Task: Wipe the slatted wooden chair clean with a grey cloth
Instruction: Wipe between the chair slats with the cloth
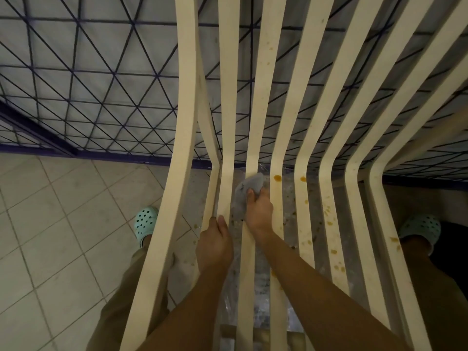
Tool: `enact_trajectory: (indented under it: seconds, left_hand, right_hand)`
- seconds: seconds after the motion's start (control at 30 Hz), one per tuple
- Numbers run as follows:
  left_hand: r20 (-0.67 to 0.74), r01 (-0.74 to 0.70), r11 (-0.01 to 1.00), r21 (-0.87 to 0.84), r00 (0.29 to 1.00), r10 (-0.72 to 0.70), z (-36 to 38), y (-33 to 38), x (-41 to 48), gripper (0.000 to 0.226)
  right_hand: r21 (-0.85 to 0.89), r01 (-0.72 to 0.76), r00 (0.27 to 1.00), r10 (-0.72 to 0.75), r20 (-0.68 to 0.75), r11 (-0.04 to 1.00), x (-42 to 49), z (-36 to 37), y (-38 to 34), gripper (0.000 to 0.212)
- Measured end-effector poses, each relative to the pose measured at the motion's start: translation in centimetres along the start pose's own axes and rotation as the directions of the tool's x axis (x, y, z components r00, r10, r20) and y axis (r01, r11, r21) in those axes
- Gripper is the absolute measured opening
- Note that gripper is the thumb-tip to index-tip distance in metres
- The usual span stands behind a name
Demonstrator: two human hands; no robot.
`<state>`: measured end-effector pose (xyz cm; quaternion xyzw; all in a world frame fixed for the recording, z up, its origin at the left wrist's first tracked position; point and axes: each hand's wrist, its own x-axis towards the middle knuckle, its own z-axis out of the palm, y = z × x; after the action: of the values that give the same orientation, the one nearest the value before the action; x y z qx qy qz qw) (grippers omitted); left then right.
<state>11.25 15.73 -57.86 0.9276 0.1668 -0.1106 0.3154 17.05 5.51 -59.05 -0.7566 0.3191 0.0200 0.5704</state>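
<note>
Chair: we look down on the slatted chair (276, 97); its pale slats run from the seat up past a bend into the backrest.
Cloth: the grey cloth (249, 191) is bunched on a middle slat just below the bend, under the right grip.
Right grip (259, 209): it is closed on the cloth, thumb pressed on top and pointing towards the bend, fingers curled over the right side of the slat. The forearm reaches in straight from lower right, lying across the seat slats.
Left grip (215, 240): it clasps the neighbouring slat to the left, thumb on top; most of the fingers are hidden beneath, so we cannot tell how far they wrap. The forearm runs up from the bottom edge, close beside the right one.
Stains (277, 177): orange-brown spots mark the slats to the right of the cloth.
Surroundings: tiled floor (50, 224), a dark metal grille (101, 84) behind the chair, and a mint clog (145, 221) on each side of the seat.
</note>
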Motion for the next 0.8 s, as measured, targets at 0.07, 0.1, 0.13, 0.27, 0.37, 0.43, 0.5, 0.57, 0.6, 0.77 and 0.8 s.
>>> enact_trajectory:
  seconds: [0.07, 0.1, 0.13, 0.27, 0.37, 0.43, 0.5, 0.57, 0.6, 0.77, 0.8]
  left_hand:
    - [0.001, -0.008, 1.000, 0.002, 1.000, 0.008, 0.0, 0.0, -0.2, 0.052]
    - [-0.002, -0.009, 1.000, 0.005, 1.000, 0.009, 0.1, 0.0, -0.2, 0.052]
    - [-0.004, -0.009, 1.000, 0.008, 1.000, 0.009, 0.1, 0.0, -0.2, 0.052]
    - [0.000, -0.005, 1.000, 0.015, 1.000, 0.005, 0.1, 0.0, -0.3, 0.052]
    - [0.003, -0.016, 1.000, -0.014, 1.000, 0.016, 0.2, -0.2, -0.5, 0.051]
    - [0.002, -0.019, 1.000, -0.017, 1.000, 0.019, 0.2, -0.3, -0.5, 0.051]
    - [-0.006, -0.018, 1.000, -0.020, 1.000, 0.018, 0.2, -0.2, -0.3, 0.052]
    - [-0.004, -0.019, 0.999, -0.026, 1.000, 0.019, 0.2, -0.1, -0.2, 0.053]
    - [-0.004, -0.019, 0.999, -0.030, 1.000, 0.019, 0.2, -0.1, -0.2, 0.053]
    - [-0.001, -0.012, 0.999, -0.035, 1.000, 0.012, 0.2, -0.3, -0.2, 0.052]
    - [-0.001, -0.012, 0.999, -0.033, 1.000, 0.012, 0.1, -0.2, -0.2, 0.052]
  right_hand:
    - [-0.003, 0.007, 1.000, -0.007, 0.001, 1.000, -1.2, -0.4, 0.3, 0.010]
    - [0.003, 0.013, 1.000, -0.013, 0.000, 1.000, -1.6, -0.5, 0.6, 0.011]
    - [0.002, 0.022, 1.000, -0.022, -0.002, 1.000, -2.0, -0.5, 0.7, 0.011]
    - [-0.025, 0.023, 1.000, -0.023, 0.014, 0.999, -1.9, -0.6, 0.4, 0.012]
    - [-0.058, -0.008, 0.999, 0.010, 0.032, 0.998, -0.4, -0.4, -0.1, 0.020]
    - [-0.060, -0.030, 0.999, 0.031, 0.029, 0.998, 0.9, -0.3, -0.9, 0.017]
    - [-0.051, -0.038, 0.999, 0.040, 0.029, 0.998, 2.3, -0.2, -2.0, 0.021]
    - [-0.075, -0.028, 0.999, 0.030, 0.021, 0.997, 3.6, -0.1, -2.8, 0.029]
    - [-0.084, -0.019, 1.000, 0.020, 0.013, 0.996, 4.1, -0.1, -3.1, 0.031]
    - [0.010, 0.001, 0.999, 0.000, -0.037, 1.000, 4.6, 0.5, -2.0, 0.018]
    - [-0.011, 0.002, 0.999, -0.003, -0.053, 1.000, 4.5, 0.6, -1.8, 0.018]
